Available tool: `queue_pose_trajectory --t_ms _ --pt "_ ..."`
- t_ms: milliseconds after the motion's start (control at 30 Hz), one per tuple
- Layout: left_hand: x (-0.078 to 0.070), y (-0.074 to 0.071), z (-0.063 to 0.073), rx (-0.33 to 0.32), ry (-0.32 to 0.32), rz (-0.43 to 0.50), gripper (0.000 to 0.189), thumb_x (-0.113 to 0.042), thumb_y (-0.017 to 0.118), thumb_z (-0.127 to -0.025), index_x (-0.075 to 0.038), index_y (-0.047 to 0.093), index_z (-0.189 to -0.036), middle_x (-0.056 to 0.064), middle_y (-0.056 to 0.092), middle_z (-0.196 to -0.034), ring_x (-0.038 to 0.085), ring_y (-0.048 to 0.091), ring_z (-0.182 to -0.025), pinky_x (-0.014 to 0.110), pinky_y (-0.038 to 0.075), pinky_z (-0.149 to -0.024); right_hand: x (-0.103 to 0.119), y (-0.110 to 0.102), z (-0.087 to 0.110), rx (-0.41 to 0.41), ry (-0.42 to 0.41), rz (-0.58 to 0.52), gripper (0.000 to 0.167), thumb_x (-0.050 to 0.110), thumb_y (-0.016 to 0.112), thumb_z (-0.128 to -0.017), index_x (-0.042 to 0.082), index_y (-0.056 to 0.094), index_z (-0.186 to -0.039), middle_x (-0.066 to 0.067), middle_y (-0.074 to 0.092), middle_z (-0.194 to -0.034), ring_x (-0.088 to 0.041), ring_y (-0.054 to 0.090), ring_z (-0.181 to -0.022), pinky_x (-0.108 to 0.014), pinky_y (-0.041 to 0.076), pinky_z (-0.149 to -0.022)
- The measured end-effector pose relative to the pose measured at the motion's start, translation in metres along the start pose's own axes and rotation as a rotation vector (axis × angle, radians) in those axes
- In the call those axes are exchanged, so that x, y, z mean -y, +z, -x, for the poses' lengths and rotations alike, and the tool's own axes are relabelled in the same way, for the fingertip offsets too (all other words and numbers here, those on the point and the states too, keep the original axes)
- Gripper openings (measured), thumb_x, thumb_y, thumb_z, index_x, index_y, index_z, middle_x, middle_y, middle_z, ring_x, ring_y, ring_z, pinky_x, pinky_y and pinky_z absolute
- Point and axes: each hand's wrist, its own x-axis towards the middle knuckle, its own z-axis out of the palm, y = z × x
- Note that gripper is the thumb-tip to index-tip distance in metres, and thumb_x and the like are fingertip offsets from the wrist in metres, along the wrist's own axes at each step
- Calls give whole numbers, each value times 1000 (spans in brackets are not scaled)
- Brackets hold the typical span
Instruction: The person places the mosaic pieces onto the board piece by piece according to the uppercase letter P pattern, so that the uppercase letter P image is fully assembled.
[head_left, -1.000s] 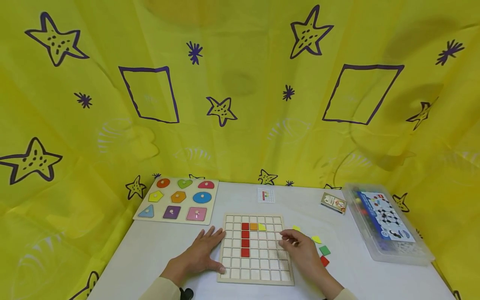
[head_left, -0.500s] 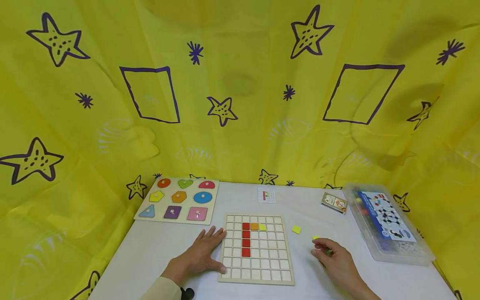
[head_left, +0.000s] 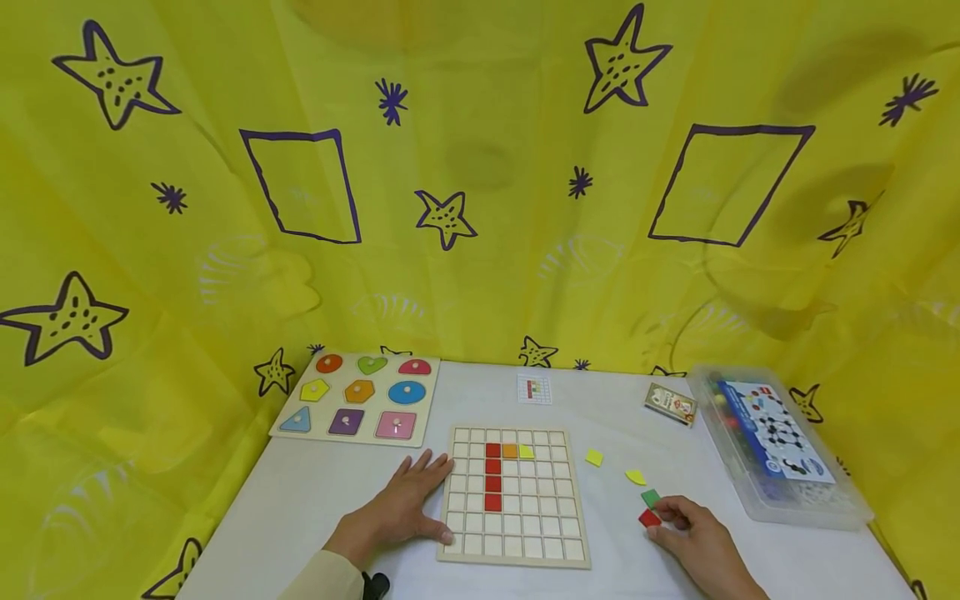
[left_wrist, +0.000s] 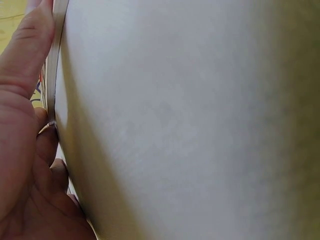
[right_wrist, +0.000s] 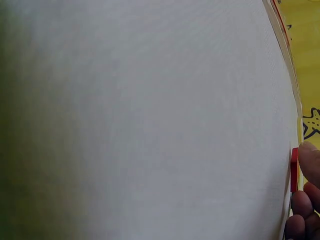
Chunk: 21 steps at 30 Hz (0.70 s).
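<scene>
My left hand (head_left: 403, 502) lies with fingers spread along the left edge of a wooden grid board (head_left: 582, 546), its thumb over the frame near the lower left. On the board, several red tiles (head_left: 492, 485) form a column, with an orange tile (head_left: 510, 451) and a yellow rounded-corner tile (head_left: 526, 452) beside the top one. My right hand (head_left: 699, 533) is at the loose tiles on the right. Its thumb tip meets a loose red tile (head_left: 648, 518), also visible in the right wrist view (right_wrist: 294, 170); the index fingertip overlaps a green tile (head_left: 650, 497).
Two loose yellow pieces, a square (head_left: 594, 457) and a rounded one (head_left: 636, 477), lie right of the board. Behind are a pattern card (head_left: 535, 389), a shape puzzle (head_left: 300, 437), a small card box (head_left: 670, 405) and a clear plastic case (head_left: 810, 512). A yellow curtain (head_left: 480, 275) surrounds the table.
My right hand has moved from the board's right edge out to the loose tiles, then down to the red and green ones. My left hand has stayed on the board.
</scene>
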Motion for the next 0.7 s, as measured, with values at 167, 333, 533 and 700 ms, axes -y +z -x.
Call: queue_pose_trajectory --t_ms 167,333,533,700 --pt "-2 -1 0 -1 -1 4 114 -54 91 -73 -12 38 -164 8 35 -172 38 16 -164 63 7 -132 -1 2 0 -23 -55 40 45 28 88 -86 3 70 -120 0 71 -106 -17 58 -96 -34 49 -82" --pt "-3 -2 1 -4 -3 6 113 -54 91 -74 -12 38 -164 8 35 -172 38 16 -163 63 7 -132 -1 3 -1 -38 -82 80 39 25 88 -86 4 73 -115 0 70 -102 -17 57 -93 -33 48 -78" --pt "-2 -2 1 -3 6 7 113 -54 91 -74 -11 38 -164 9 35 -172 39 16 -163 63 7 -132 -2 3 0 -18 -95 97 33 22 85 -88 8 78 -117 -1 73 -108 -19 62 -98 -37 53 -82" --pt "-1 -1 1 -5 7 0 113 -55 91 -74 -11 38 -164 8 35 -172 38 17 -163 63 8 -132 -1 2 -1 -14 -82 90 36 24 86 -87 6 77 -116 -1 73 -108 -19 64 -98 -38 54 -83"
